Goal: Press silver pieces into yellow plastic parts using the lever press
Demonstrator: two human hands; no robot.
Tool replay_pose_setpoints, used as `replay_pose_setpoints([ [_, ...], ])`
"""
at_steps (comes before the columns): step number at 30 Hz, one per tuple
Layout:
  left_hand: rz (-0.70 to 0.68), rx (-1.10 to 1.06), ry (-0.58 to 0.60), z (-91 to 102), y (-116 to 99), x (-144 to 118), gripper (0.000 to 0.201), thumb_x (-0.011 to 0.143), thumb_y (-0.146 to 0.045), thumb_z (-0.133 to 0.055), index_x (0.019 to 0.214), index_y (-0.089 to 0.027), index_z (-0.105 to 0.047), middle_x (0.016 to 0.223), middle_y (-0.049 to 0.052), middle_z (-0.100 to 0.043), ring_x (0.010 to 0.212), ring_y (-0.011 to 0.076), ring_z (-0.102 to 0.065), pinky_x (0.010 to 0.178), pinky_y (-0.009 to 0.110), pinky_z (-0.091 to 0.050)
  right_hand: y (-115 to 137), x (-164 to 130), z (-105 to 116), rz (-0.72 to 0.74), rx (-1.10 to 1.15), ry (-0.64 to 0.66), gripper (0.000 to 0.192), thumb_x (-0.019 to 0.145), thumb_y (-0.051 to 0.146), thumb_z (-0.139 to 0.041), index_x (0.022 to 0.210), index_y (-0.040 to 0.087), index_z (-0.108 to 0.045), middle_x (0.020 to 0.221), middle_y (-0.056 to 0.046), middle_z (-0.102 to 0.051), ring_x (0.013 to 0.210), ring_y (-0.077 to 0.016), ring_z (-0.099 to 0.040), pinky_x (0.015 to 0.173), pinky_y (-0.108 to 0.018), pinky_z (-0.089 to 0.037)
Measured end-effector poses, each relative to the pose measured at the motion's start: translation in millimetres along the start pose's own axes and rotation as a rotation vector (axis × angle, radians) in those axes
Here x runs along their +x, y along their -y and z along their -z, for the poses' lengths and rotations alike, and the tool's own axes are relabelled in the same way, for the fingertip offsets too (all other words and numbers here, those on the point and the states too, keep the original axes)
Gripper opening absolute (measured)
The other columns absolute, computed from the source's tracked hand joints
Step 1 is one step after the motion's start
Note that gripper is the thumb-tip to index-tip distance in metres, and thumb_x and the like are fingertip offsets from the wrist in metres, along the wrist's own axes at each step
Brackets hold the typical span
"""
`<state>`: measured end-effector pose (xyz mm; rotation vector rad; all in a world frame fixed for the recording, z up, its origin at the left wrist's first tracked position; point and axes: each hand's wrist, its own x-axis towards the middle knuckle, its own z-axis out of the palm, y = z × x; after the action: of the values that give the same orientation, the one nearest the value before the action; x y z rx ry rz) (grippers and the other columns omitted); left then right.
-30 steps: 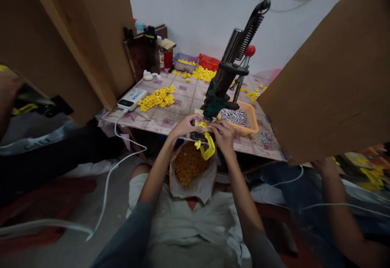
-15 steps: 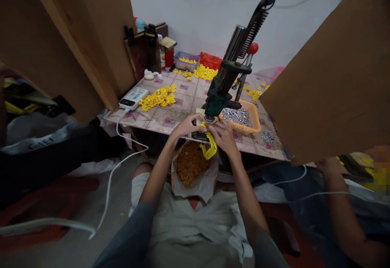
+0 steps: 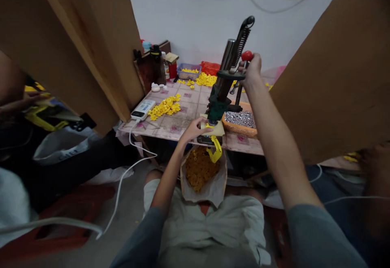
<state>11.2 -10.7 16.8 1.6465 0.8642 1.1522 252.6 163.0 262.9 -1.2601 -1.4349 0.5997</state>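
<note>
At the table's front edge stands a hand press point(image 3: 217, 103) with a dark green head, a steel column and a spring. My right hand point(image 3: 253, 72) is up at its right side, closed round the lever just under the red knob point(image 3: 247, 56). Below the press head, my left hand point(image 3: 195, 130) pinches a small yellow plastic piece point(image 3: 209, 126), partly hidden by the fingers. A curved yellow plastic part point(image 3: 215, 150) hangs in front of the press base, below the left fingertips; whether it joins the pinched piece I cannot tell.
An orange basket point(image 3: 240, 129) of small shiny metal pieces stands right of the press. Yellow pieces point(image 3: 166, 106) lie left, near a white power bank point(image 3: 143, 109). An open sack point(image 3: 202, 170) of yellow pieces sits at my lap. Cardboard panels point(image 3: 332, 73) flank the table.
My right hand has left the yellow piece under the press and moved up and right to grip the lever. My left hand stays at the piece. The view has shifted slightly.
</note>
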Motion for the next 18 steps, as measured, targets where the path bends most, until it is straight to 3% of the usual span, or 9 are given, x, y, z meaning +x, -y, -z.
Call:
replay_pose_setpoints([
  [2,0.010,-0.014,-0.001,0.0,0.1,-1.7,0.067,0.074,-0.056,-0.095,0.122,-0.016,-0.069,0.111,0.006,-0.073,0.091,0.0187,-0.064,0.081,0.028,-0.051,12.6,-21.4,-10.7,-0.028,0.104,-0.118,0.111,0.105,0.068,0.020,0.148,-0.009,-0.046,0.098,-0.012,-0.069,0.073,-0.0093,-0.062,0.071,-0.028,-0.047],
  [5,-0.005,0.044,-0.101,6.6,-1.5,-4.0,0.069,0.089,-0.060,-0.082,0.140,-0.019,-0.060,0.133,0.012,-0.069,0.100,0.0209,-0.067,0.090,0.032,-0.054,36.3,-114.3,-13.5,0.163,0.150,-0.320,0.117,0.094,0.088,0.018,0.148,0.010,-0.051,0.091,-0.010,-0.066,0.063,-0.0140,-0.053,0.060,-0.033,-0.043],
  [7,-0.035,0.240,-0.222,18.0,-1.7,-4.0,0.061,0.098,-0.057,-0.072,0.144,-0.020,-0.058,0.147,0.017,-0.061,0.120,0.0278,-0.065,0.106,0.039,-0.051,45.4,-190.3,-5.1,0.304,0.183,-0.393,0.105,0.093,0.093,0.008,0.137,0.028,-0.062,0.087,-0.013,-0.065,0.063,-0.0213,-0.052,0.054,-0.039,-0.041],
  [8,-0.038,0.380,-0.288,25.6,-1.1,-3.5,0.058,0.099,-0.054,-0.070,0.144,-0.019,-0.059,0.152,0.020,-0.058,0.131,0.0331,-0.061,0.114,0.045,-0.047,45.6,-222.5,2.0,0.352,0.176,-0.437,0.095,0.099,0.088,0.003,0.135,0.029,-0.063,0.085,-0.011,-0.062,0.065,-0.0237,-0.057,0.056,-0.041,-0.043],
  [10,-0.001,0.656,-0.410,42.7,1.8,-1.9,0.056,0.098,-0.045,-0.071,0.144,-0.015,-0.060,0.160,0.026,-0.051,0.147,0.0443,-0.047,0.124,0.058,-0.034,36.3,-260.2,19.8,0.388,0.132,-0.332,0.079,0.107,0.077,-0.008,0.128,0.030,-0.067,0.085,-0.011,-0.060,0.073,-0.0265,-0.065,0.061,-0.043,-0.050],
  [12,0.074,0.811,-0.514,57.9,5.9,-0.3,0.057,0.097,-0.038,-0.068,0.147,-0.013,-0.059,0.165,0.030,-0.045,0.153,0.0512,-0.037,0.125,0.067,-0.026,14.2,-257.0,37.2,0.418,0.040,-0.223,0.079,0.109,0.073,-0.006,0.128,0.030,-0.069,0.095,-0.014,-0.066,0.087,-0.0293,-0.071,0.072,-0.046,-0.056],
  [14,0.124,0.866,-0.565,67.0,9.9,1.2,0.058,0.097,-0.032,-0.063,0.151,-0.012,-0.056,0.166,0.031,-0.044,0.153,0.0532,-0.034,0.123,0.071,-0.024,-20.5,-226.7,50.1,0.430,-0.098,-0.154,0.079,0.110,0.073,-0.006,0.135,0.031,-0.068,0.113,-0.016,-0.071,0.106,-0.0311,-0.073,0.087,-0.048,-0.058],
  [16,0.128,0.901,-0.564,68.9,13.0,2.6,0.055,0.098,-0.030,-0.058,0.150,-0.011,-0.057,0.163,0.032,-0.047,0.150,0.0533,-0.036,0.122,0.072,-0.025,-64.1,-193.9,57.8,0.396,-0.283,-0.121,0.074,0.111,0.073,-0.016,0.136,0.027,-0.069,0.124,-0.017,-0.073,0.116,-0.0323,-0.070,0.099,-0.051,-0.056],
  [18,0.119,0.937,-0.543,66.3,14.8,3.6,0.048,0.100,-0.029,-0.054,0.144,-0.011,-0.061,0.155,0.031,-0.054,0.147,0.0525,-0.040,0.121,0.071,-0.026,-106.8,-175.6,60.9,0.309,-0.496,-0.040,0.070,0.111,0.071,-0.028,0.122,0.019,-0.074,0.120,-0.020,-0.075,0.114,-0.0342,-0.069,0.103,-0.053,-0.053],
])
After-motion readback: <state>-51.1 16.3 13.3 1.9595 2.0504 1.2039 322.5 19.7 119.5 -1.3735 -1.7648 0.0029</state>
